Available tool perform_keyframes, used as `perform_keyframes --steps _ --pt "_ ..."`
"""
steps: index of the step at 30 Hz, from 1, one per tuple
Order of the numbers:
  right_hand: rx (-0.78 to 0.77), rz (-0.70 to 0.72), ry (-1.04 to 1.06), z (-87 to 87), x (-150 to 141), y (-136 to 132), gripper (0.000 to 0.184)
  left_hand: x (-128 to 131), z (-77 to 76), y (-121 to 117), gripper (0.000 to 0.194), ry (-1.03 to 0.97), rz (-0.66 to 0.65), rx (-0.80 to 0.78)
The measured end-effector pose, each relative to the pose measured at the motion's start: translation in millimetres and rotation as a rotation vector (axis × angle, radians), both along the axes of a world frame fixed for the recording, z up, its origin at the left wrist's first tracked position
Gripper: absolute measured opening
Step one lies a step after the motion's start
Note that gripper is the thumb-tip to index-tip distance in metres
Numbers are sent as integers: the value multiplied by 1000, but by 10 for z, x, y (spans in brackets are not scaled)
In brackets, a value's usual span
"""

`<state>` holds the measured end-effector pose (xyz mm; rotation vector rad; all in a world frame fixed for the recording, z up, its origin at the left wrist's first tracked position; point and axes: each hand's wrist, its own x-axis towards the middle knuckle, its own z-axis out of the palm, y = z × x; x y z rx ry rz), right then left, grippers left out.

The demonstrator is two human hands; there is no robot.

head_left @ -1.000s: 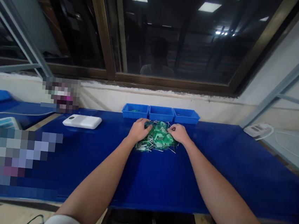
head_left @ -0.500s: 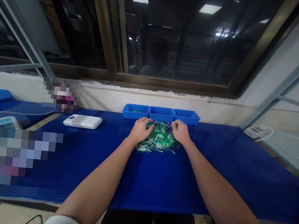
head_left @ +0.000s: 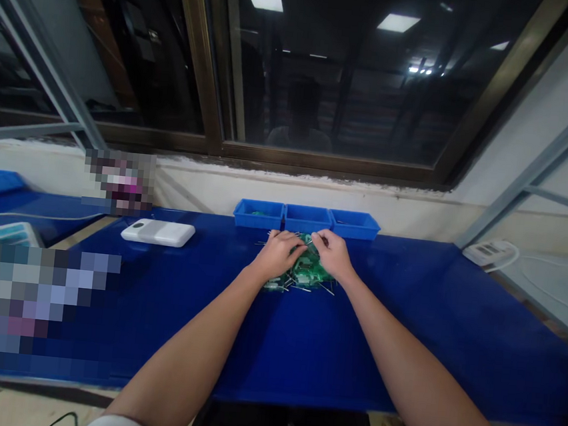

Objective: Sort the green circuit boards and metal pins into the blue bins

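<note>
On the blue table lies a pile of small clear green pieces (head_left: 310, 269) mixed with thin metal pins (head_left: 328, 287). My left hand (head_left: 280, 255) rests over the left part of the pile, its fingers curled with the thumb close against them. At the pile's far right, my right hand (head_left: 333, 254) is closed in a pinch near a small pale sliver. The fingertips of both hands are close together. What either hand pinches is too small to make out, and the hands hide part of the pile.
Behind the pile stand three blue bins: left (head_left: 258, 218), middle (head_left: 307, 223) and right (head_left: 355, 229). Green bits show in the left one. A white power bank (head_left: 158, 232) lies left on the blue table (head_left: 294, 361). A white power strip (head_left: 488, 251) sits at the right.
My left hand has moved right across the pile, and its thumb has drawn in toward the fingers. My right hand first lifted slightly away, then came left to meet it.
</note>
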<state>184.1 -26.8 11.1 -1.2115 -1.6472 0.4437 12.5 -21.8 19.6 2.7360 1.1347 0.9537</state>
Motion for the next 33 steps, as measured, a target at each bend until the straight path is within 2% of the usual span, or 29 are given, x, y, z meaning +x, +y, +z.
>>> perform_keyframes --steps 7,11,18,24,33 --pt "-66 248 175 -20 41 26 17 -31 -42 65 18 -44 83 28" --pt "-74 293 173 -8 74 21 16 -36 -60 84 17 -65 100 38" --pt "-124 323 291 -5 117 23 15 -27 -61 68 18 -48 81 41" --pt "-88 239 258 4 149 31 18 -26 -82 74 17 -53 95 51" --pt "57 -92 149 -100 361 158 18 -121 -107 188 17 -140 347 -10"
